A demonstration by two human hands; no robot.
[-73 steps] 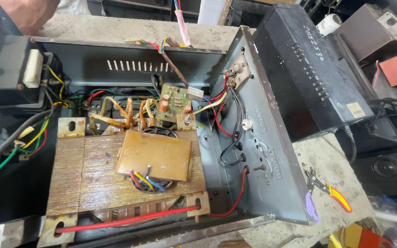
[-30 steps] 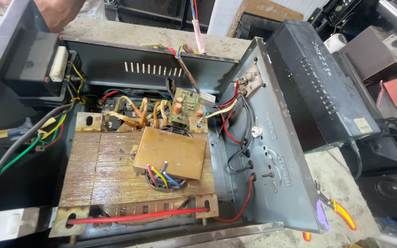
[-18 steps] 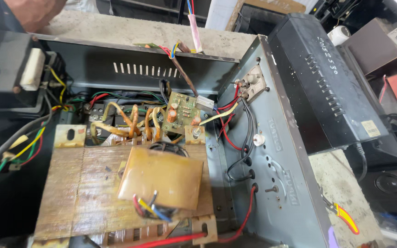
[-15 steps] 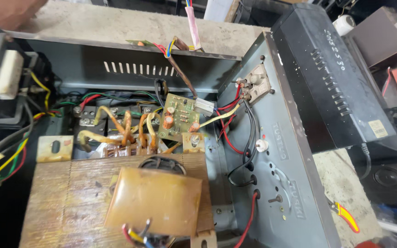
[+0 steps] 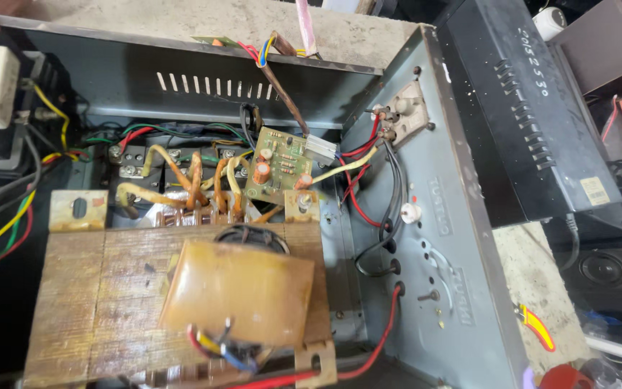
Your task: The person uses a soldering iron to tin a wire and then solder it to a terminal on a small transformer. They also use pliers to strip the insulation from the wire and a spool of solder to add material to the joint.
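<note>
Neither hand is in view, so the fingers' state cannot be told. One large laminated brown transformer (image 5: 174, 288) fills the open grey metal chassis (image 5: 433, 238); one small green circuit board (image 5: 276, 167) stands behind it.

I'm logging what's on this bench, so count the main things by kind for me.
Large transformer: 1
Green circuit board: 1
Open grey metal case: 1
Black vented cover: 1
Red and yellow handled pliers: 1
Black speaker: 1
Total: 6
No hands are in view.
</note>
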